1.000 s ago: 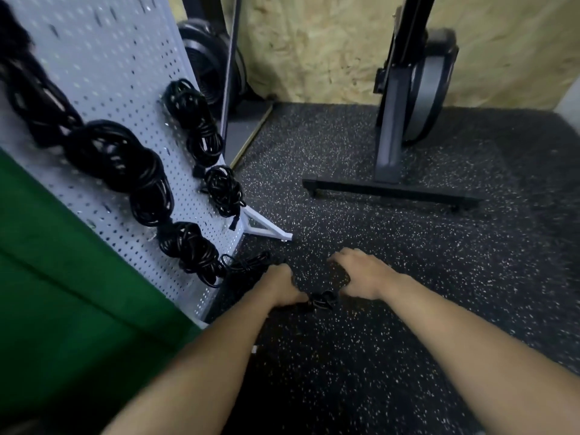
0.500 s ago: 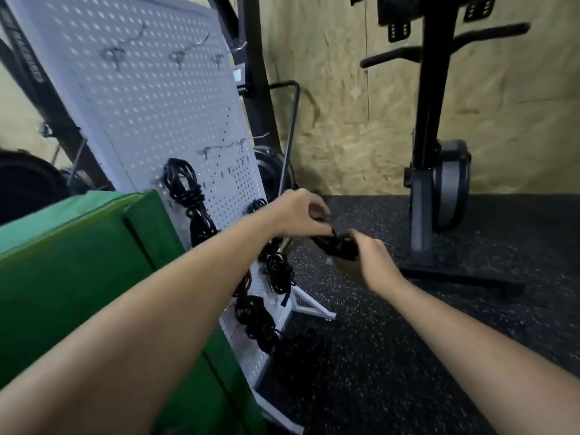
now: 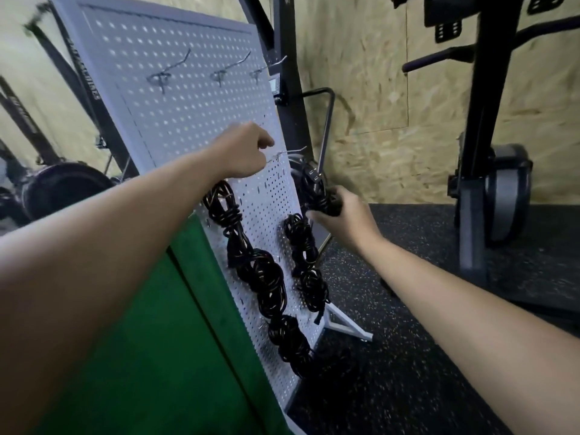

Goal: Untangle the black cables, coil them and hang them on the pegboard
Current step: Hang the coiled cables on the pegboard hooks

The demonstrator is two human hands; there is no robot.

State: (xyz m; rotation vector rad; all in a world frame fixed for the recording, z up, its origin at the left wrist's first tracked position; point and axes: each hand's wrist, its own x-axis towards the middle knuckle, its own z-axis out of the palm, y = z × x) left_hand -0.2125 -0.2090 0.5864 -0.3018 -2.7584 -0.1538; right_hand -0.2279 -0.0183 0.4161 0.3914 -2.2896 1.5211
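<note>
A white pegboard [image 3: 188,102] leans upright on a white foot at my left. Several black cable coils hang on it: a long chain of coils [image 3: 260,277] down its middle and a shorter one [image 3: 306,255] near its right edge. My right hand [image 3: 340,219] grips a small coiled black cable [image 3: 317,189] just off the board's right edge. My left hand [image 3: 243,150] pinches a metal hook [image 3: 290,151] on the board, level with that coil. Three bare hooks [image 3: 226,70] stick out near the board's top.
A green padded block [image 3: 150,356] stands in front of the pegboard at lower left. Black exercise machines [image 3: 489,171] stand on the speckled rubber floor [image 3: 423,387] at right and behind the board. An OSB wall [image 3: 376,89] closes the back.
Both hands rose from the floor with the small coil. My left hand let go of it and moved up to the hook; my right hand carried the coil beside the board.
</note>
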